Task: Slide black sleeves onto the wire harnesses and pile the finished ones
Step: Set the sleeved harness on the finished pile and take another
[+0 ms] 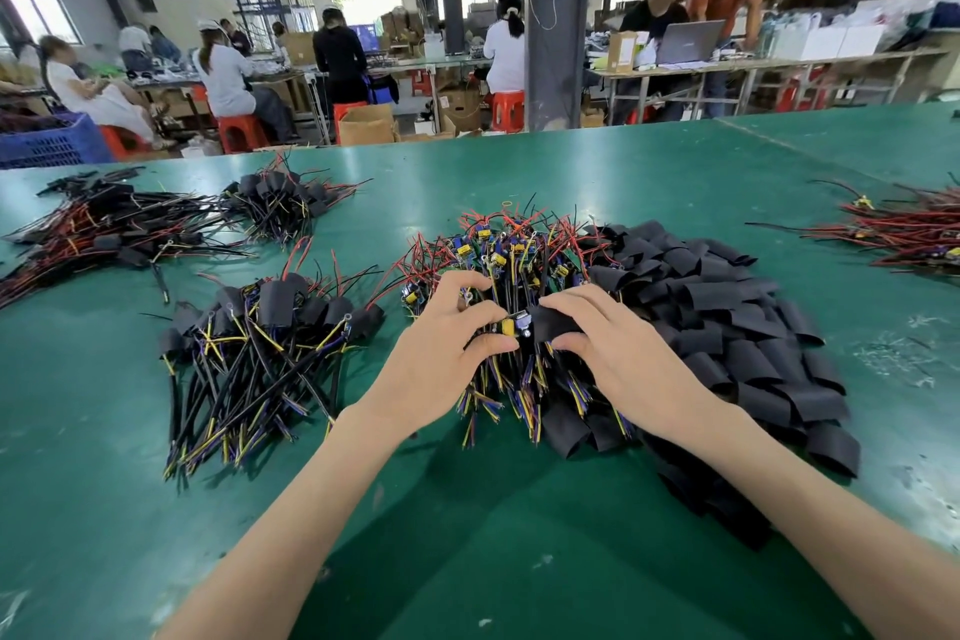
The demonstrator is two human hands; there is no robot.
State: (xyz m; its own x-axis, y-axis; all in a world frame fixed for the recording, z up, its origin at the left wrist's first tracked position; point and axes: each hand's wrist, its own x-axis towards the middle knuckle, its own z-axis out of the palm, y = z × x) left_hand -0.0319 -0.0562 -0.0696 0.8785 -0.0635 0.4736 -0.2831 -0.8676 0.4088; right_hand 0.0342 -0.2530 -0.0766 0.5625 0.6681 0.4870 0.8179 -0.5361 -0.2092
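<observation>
Head view: the green bench [467, 509] carries a broad heap of loose black sleeves [727, 327] at right. The heap touches a mound of bare wire harnesses [509, 250] at centre, with a pile of sleeved harnesses [270, 327] to the left; past the far left edge stands a blue crate [52, 146], contents unclear. Over the bare mound, the left hand [441, 353] pinches one harness [511, 327] by its small board, and the right hand [613, 353] pinches a black sleeve [553, 322] against that board's end.
</observation>
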